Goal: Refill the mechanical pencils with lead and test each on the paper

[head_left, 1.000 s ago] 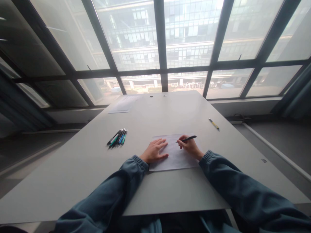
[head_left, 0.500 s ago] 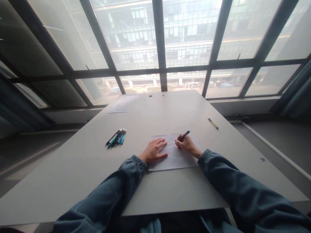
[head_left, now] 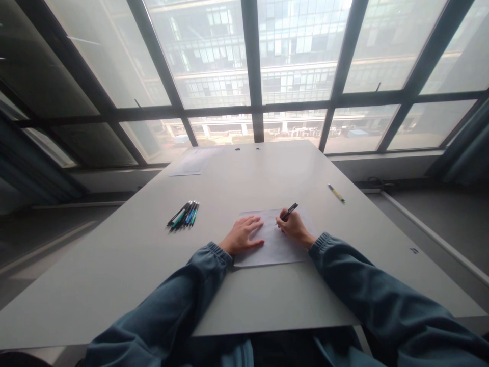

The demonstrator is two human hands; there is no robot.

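Big grey table (head_left: pixel 126 265), wide and flat. On the left part, a small bunch of pens (head_left: pixel 184 215) lying close side by side, some dark, some green and blue. Far off on the right part, one yellow pen (head_left: pixel 336 193) lying alone, well apart from the bunch. At the far left corner, a loose white page (head_left: pixel 194 163) lying flat near the edge. Two little dark holes (head_left: pixel 247 149) near the far edge. Behind the table, tall windows (head_left: pixel 298 51) with thick dark bars. Outside, a big building with many rows of glass. Blue curtains (head_left: pixel 468 148) at the right side. Grey floor (head_left: pixel 439 209) at the right.
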